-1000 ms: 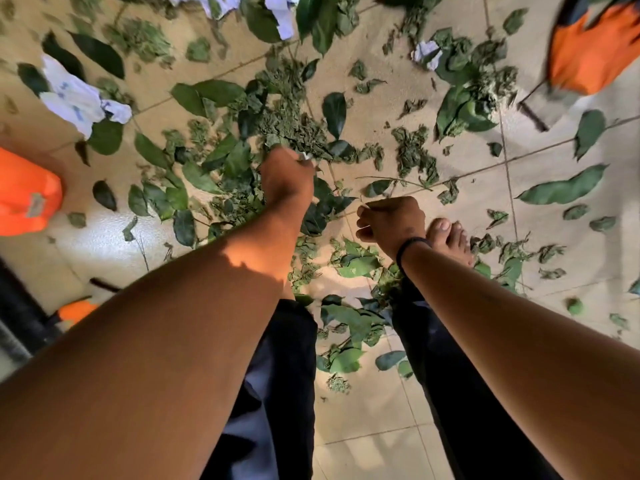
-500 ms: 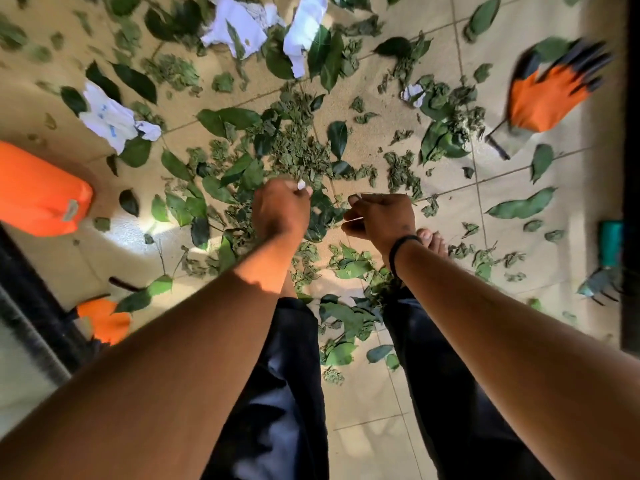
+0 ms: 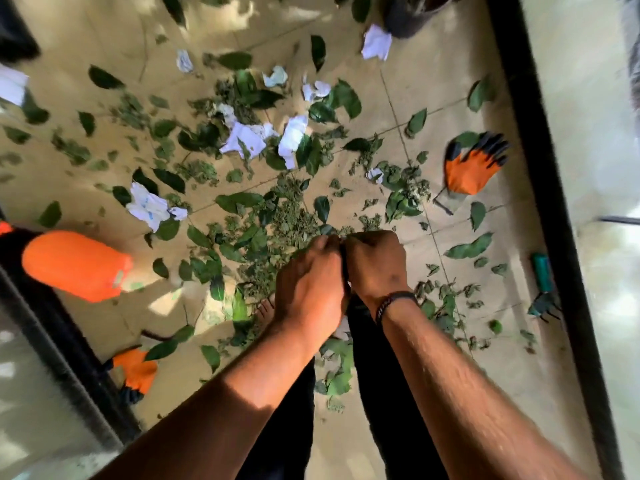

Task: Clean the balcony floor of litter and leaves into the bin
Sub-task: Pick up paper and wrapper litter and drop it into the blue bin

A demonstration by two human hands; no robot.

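My left hand and right hand are knuckle to knuckle, fingers curled; can't tell what they hold. Leaves and paper scraps litter the floor ahead of them. Orange glove ahead-right; dark bin far ahead.

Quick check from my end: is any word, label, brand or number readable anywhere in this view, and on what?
None can be read.
Small pale label on the orange plastic container: too blurred to read.
Faint blue marks on the crumpled white paper scrap: too small and blurred to read.
Orange work glove with black fingertips: no print visible.
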